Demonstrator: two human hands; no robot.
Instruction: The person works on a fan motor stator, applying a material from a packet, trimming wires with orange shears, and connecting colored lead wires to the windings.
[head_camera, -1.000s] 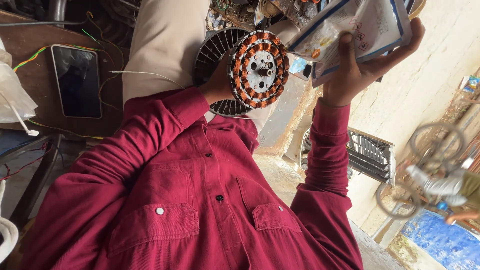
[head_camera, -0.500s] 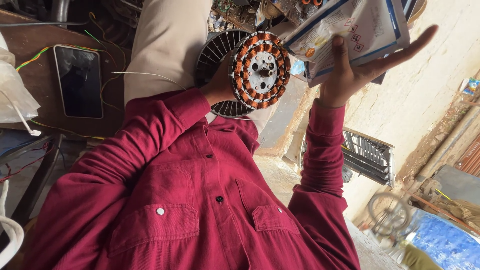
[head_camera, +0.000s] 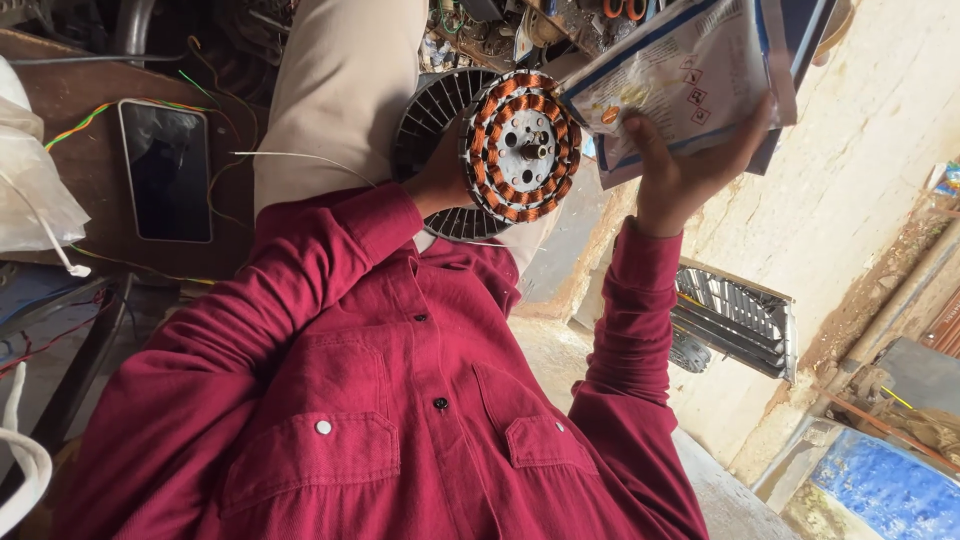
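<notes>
My left hand (head_camera: 438, 180) grips a round motor stator (head_camera: 521, 146) with orange copper windings and a grey metal hub, its face turned toward me. A dark finned ring (head_camera: 432, 105) sits just behind it, over my beige trouser leg (head_camera: 335, 90). My right hand (head_camera: 680, 170) holds up a white printed plastic packet (head_camera: 690, 75) backed by a dark blue flat cover, thumb on its front. The packet's edge nearly touches the stator's right side. Both red sleeves reach up from the bottom of the view.
A dark phone (head_camera: 167, 170) lies on a brown wooden surface (head_camera: 60, 110) at left, with coloured wires (head_camera: 80, 120) and a white plastic bag (head_camera: 30, 180). Cluttered tools lie at top centre (head_camera: 520, 20). A metal grille (head_camera: 735, 315) leans on the pale wall at right; a blue sheet (head_camera: 885, 490) sits at bottom right.
My right hand has lowered and tilted the packet toward the stator, going from a flat open palm under it to a thumb-and-finger grip. The stator has hardly moved.
</notes>
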